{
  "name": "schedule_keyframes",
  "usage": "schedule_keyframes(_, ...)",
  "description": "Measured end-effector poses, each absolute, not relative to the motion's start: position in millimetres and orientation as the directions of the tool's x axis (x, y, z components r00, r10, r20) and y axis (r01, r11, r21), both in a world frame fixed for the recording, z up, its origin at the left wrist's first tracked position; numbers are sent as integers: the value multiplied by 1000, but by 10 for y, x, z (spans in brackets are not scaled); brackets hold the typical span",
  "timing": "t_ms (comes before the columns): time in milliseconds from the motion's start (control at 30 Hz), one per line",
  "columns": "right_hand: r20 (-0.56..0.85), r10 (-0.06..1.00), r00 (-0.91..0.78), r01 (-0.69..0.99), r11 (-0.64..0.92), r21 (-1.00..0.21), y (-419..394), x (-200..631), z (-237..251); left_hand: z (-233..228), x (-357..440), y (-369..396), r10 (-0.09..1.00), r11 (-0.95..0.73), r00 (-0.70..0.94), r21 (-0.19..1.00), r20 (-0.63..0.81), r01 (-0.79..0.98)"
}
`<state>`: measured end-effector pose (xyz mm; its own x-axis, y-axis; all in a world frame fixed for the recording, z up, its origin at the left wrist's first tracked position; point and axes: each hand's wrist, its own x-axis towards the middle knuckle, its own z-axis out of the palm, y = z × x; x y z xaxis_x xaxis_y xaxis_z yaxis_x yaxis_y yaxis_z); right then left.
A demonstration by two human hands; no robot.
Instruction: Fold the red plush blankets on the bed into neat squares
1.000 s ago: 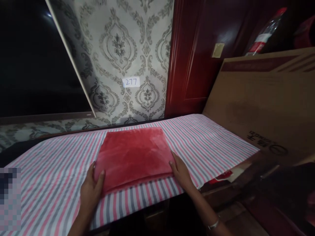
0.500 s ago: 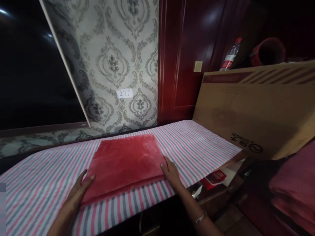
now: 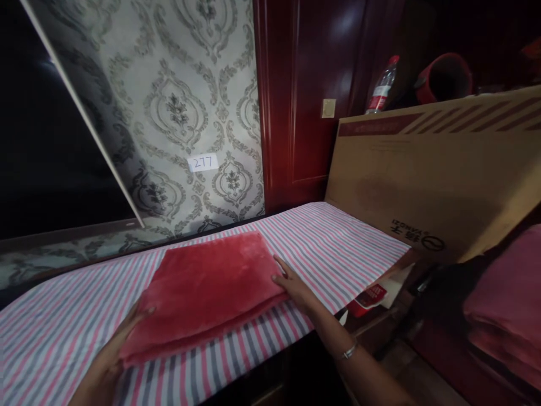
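Observation:
A folded red plush cloth (image 3: 211, 287) lies on a striped sheet (image 3: 338, 248), with its thick folded edge towards me. My left hand (image 3: 116, 344) grips its left side, thumb on top; the other fingers are mostly hidden along the edge. At the cloth's right side is my right hand (image 3: 293, 285), thumb on the near right corner and index finger reaching along the edge. The cloth sits between both hands. A metal bracelet (image 3: 350, 351) circles my right wrist.
A big cardboard box (image 3: 422, 169) stands at the right, with a bottle (image 3: 382, 87) near its top. More folded pinkish-red cloth (image 3: 507, 304) lies at the far right. A dark screen (image 3: 54, 141) hangs on the left. Behind the sheet is a patterned wall (image 3: 190, 101).
The view has shifted slightly, and the cloth appears a little larger and nearer. My left hand has slid lower along the cloth's left side; the right hand stays at its right edge.

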<state>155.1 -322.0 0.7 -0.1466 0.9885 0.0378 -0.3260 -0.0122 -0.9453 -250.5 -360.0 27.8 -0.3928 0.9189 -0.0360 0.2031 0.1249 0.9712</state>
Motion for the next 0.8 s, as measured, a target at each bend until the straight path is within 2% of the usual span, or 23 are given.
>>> schedule_keyframes(200,148,986,-76,-329,115,-937,-3391,1694,501,752,-2414,-3771,935,-4,-354,999,19,44)
schedule_keyframes(333,172,985,-21,-346,154,-925,-3516,1785,716,1005,-2315,-3897,939,3,-345,999,9,35)
schedule_keyframes(467,193,980,54,-334,200,-921,-3402,1828,876,1292,-2085,-3777,964,-47,-266,996,26,-74)
schedule_keyframes(633,409,889,206,-219,449,-866,-3213,2000,1075,1726,-1785,-3587,948,-165,-293,979,124,-117)
schedule_keyframes(733,460,865,203,-132,489,-862,-3237,2167,924,1649,-1707,-3597,946,-192,-282,978,161,-83)
schedule_keyframes(800,395,904,166,-94,413,-906,-3287,2253,652,1360,-1689,-3628,958,-152,-255,987,132,-61)
